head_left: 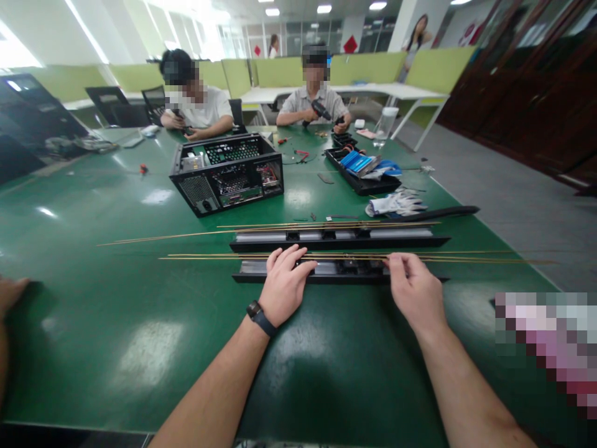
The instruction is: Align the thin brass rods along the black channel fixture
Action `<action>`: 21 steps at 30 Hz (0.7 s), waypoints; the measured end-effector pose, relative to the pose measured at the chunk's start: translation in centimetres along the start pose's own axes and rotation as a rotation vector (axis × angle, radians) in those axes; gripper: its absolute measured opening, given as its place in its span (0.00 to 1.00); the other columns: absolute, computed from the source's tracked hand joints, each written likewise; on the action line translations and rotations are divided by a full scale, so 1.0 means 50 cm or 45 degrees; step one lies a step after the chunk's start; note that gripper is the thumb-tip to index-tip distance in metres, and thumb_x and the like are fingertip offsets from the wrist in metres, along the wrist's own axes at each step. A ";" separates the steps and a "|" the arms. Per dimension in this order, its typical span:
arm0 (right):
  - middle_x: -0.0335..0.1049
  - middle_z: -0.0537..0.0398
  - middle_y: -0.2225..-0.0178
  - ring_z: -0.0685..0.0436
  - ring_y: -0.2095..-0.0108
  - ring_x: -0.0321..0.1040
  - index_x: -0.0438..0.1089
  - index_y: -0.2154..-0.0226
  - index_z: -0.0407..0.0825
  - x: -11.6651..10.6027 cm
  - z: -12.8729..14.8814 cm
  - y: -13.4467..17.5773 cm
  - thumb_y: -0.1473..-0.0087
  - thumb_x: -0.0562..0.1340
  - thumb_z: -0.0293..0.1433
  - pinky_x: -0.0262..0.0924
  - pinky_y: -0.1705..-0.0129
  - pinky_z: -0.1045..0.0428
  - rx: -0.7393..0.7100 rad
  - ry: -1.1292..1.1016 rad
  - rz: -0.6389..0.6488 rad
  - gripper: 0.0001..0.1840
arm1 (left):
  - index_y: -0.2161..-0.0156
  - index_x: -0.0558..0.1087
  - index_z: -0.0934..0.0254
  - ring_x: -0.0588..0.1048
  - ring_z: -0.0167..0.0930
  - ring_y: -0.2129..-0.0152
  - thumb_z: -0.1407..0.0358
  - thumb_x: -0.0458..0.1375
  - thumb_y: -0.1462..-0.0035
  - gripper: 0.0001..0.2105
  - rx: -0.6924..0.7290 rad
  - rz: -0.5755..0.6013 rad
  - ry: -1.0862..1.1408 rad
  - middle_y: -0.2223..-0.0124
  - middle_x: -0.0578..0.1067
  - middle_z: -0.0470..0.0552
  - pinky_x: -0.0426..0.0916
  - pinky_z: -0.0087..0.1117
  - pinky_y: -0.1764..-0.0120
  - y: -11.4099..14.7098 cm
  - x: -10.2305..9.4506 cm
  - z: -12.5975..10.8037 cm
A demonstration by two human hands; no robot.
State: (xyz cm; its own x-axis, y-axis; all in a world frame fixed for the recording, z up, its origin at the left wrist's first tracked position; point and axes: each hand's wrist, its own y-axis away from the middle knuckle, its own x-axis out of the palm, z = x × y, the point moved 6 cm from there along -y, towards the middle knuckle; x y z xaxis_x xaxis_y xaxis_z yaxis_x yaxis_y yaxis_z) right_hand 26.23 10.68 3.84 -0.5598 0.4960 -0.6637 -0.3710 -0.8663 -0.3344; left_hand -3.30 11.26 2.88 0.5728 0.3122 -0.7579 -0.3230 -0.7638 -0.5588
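Head view, green table with two dark rails lying roughly parallel. Beyond the far rail stand one opened computer case, to the left, and one black tray holding a blue part, to the right; this rail lies between your hands and both. White-and-grey gloves lie between tray and rail, beside one long black strip. One clear cup stands behind the tray. Two co-workers sit opposite, the right-hand one holding a power drill; another person's hand enters at the left edge. Thin gold rods run along the near rail, apparently at least two. Your left hand, one watch at its wrist, rests on that rail, fingers loosely spread. Your right hand meets the rods, thumb and fingers drawn narrow; whether they grip one, you cannot tell.
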 end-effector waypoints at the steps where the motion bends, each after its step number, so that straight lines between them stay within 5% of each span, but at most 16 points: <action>1: 0.85 0.46 0.60 0.33 0.54 0.81 0.77 0.57 0.53 -0.002 -0.001 0.000 0.33 0.55 0.54 0.68 0.51 0.43 0.002 -0.007 -0.013 0.25 | 0.46 0.82 0.52 0.72 0.41 0.32 0.70 0.56 0.26 0.14 -0.002 0.002 0.000 0.35 0.78 0.54 0.58 0.55 0.29 0.000 0.000 0.000; 7: 0.85 0.46 0.60 0.32 0.54 0.81 0.76 0.58 0.53 -0.010 -0.023 -0.007 0.32 0.53 0.53 0.67 0.50 0.43 0.152 0.034 -0.072 0.25 | 0.46 0.82 0.53 0.72 0.41 0.32 0.71 0.56 0.27 0.15 -0.002 0.003 0.000 0.35 0.78 0.54 0.58 0.55 0.29 -0.001 -0.001 -0.001; 21: 0.85 0.45 0.61 0.32 0.55 0.80 0.75 0.60 0.54 -0.007 -0.013 -0.008 0.34 0.54 0.53 0.67 0.50 0.42 0.088 0.026 -0.070 0.24 | 0.46 0.82 0.54 0.73 0.41 0.33 0.70 0.56 0.26 0.14 -0.001 -0.010 0.017 0.35 0.79 0.54 0.59 0.55 0.30 -0.003 0.000 0.001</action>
State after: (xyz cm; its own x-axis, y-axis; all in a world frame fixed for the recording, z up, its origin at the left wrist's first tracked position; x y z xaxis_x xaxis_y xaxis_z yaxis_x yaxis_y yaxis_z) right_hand 27.05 10.84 3.79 -0.5225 0.5409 -0.6591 -0.4517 -0.8313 -0.3240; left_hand -3.30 11.38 2.94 0.5853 0.3111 -0.7488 -0.3178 -0.7616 -0.5647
